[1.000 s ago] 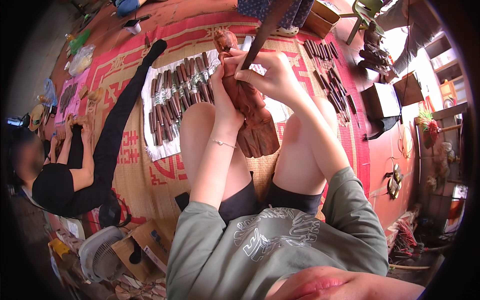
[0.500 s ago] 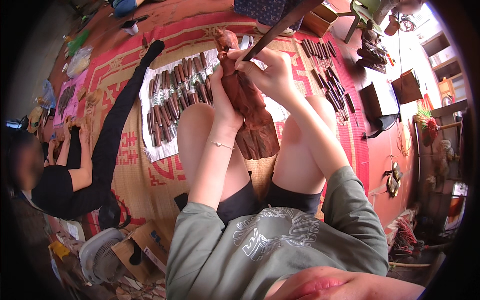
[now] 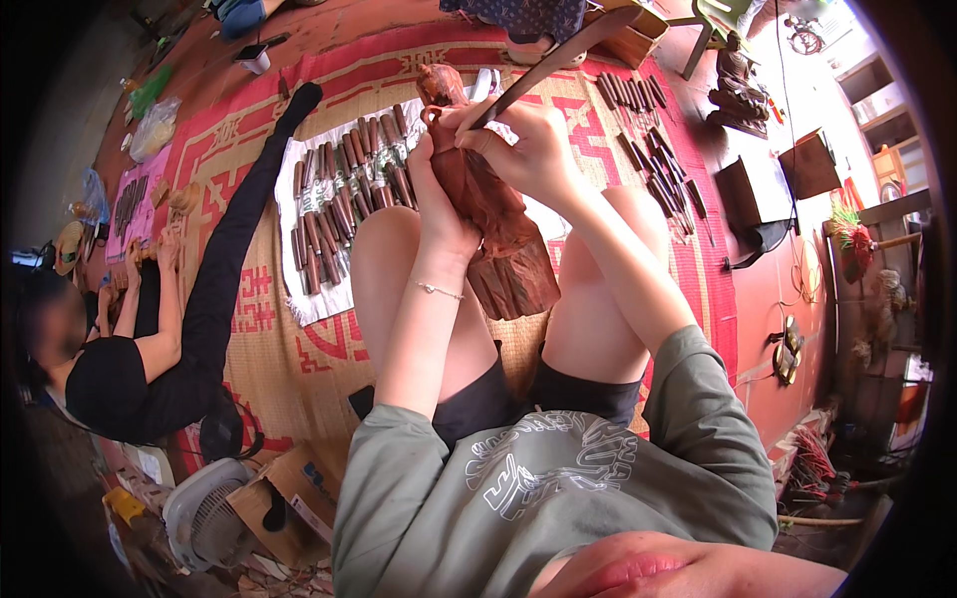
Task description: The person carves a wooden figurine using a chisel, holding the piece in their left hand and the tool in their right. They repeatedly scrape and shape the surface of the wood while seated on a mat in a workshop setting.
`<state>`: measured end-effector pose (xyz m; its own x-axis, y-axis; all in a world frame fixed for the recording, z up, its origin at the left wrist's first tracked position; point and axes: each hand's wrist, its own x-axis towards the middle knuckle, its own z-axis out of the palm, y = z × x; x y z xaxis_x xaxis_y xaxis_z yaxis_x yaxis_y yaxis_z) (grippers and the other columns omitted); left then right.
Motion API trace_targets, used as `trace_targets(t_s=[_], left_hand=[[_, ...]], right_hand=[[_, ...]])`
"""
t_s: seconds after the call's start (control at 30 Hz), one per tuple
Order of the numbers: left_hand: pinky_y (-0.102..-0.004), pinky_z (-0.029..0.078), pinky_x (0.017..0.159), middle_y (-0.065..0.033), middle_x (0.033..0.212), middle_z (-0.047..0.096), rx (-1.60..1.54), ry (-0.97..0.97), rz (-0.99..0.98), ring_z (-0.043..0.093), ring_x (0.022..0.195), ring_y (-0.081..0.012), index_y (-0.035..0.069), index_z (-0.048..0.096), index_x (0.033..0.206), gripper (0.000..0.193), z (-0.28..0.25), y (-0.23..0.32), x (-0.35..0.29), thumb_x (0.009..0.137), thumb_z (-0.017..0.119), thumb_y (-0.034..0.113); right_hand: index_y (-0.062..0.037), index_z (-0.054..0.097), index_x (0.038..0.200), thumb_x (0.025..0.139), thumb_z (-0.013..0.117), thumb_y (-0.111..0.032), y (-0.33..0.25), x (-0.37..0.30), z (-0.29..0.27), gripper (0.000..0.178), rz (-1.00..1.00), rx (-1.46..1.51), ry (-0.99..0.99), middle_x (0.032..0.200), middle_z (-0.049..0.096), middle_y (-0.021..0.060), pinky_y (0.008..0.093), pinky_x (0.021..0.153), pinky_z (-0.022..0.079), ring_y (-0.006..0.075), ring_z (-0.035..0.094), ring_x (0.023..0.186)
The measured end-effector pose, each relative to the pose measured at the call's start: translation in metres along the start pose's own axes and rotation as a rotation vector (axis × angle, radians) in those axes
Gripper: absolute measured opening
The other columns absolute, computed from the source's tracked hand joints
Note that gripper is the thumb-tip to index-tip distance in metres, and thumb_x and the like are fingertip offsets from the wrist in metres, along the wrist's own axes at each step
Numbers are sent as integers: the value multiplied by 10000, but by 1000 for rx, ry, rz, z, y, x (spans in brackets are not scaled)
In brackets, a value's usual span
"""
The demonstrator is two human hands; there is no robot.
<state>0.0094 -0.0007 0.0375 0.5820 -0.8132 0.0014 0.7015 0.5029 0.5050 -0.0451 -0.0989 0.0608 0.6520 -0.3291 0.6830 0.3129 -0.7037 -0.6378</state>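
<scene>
A big woven mat (image 3: 289,369) with red patterns covers the floor. The person sits on it with bare knees up.

On the left, another person in black clothes (image 3: 150,369) sits on the mat with one long leg stretched far out.

A white cloth (image 3: 299,299) lies on the mat, left of the knees. Many carving tools with brown handles (image 3: 339,209) lie on it in rows. More tools (image 3: 653,159) lie in a row on the right, farther away.

Near the bottom left stand a small white fan (image 3: 199,513) and a cardboard box (image 3: 294,498).

On the far right there are dark wooden things on the red floor (image 3: 768,329), too small to tell apart.

Between the knees stands a brown wooden statue (image 3: 493,224). It leans a bit, with its wide foot near the person and its head pointing far away.

The left hand (image 3: 439,204) is wrapped around the left side of the statue and holds it tight. A thin bracelet (image 3: 436,289) sits on that wrist.

The right hand (image 3: 528,149) is closed around a long carving tool (image 3: 558,60). The tool's handle sticks up and far to the right. Its tip touches the statue near the top.
</scene>
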Motion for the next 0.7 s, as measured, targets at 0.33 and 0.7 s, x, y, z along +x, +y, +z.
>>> trace_targets(t_s=[0.33,0.7], left_hand=[[-307,447,867,-51,1045,578,-28,-44,-18,560,993,-159,78,514,1133,434,-6,0,1,924,341,417],[-296,482,826,-65,1127,565,68,-12,-12,576,975,-139,62,482,1216,502,-11,-1,3,927,263,409]], right_hand=[[-73,681,940,742,694,-106,-4,-4,3,201,-59,2,-4,840,680,106,322,688,521,238,669,763],[-34,672,935,730,703,-115,-9,2,-9,222,11,17,-110,908,679,126,321,738,513,242,668,823]])
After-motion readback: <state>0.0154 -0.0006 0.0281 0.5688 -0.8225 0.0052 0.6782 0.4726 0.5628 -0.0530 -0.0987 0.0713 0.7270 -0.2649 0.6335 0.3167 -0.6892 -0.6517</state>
